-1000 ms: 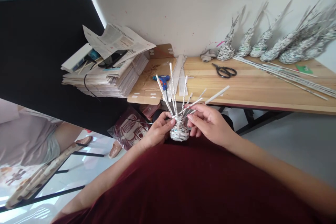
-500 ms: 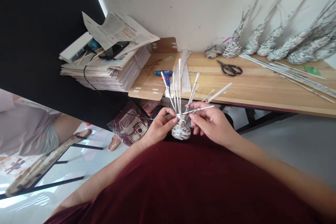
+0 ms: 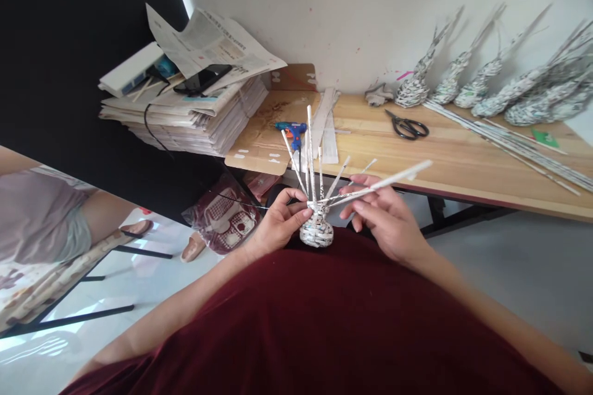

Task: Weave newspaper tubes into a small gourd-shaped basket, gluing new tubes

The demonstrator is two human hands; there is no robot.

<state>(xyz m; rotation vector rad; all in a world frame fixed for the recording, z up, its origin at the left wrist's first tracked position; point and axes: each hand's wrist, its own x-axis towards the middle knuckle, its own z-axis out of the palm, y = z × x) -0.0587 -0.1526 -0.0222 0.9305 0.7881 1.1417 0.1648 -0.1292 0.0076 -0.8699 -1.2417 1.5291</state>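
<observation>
A small round vase woven from rolled newspaper (image 3: 317,233) sits at my lap, with several paper sticks fanning up from its narrow neck. My left hand (image 3: 288,217) pinches that neck from the left, thumb in front. On the right, my right hand (image 3: 386,213) has its thumb and fingers around a long paper stick (image 3: 393,177) that slants from the neck up to the right. A second stick lies close beside it, partly covered by the fingers.
On the wooden table stand several woven paper vases (image 3: 412,83), scissors (image 3: 407,126), loose paper sticks (image 3: 509,139) and a blue glue gun (image 3: 293,129). A newspaper stack (image 3: 199,117) carries a phone (image 3: 204,79). At left, a person (image 3: 46,216) sits near a bagged item (image 3: 227,216).
My right hand has moved slightly right, away from the neck. The long stick now runs from the neck through its fingers. My left hand keeps its hold.
</observation>
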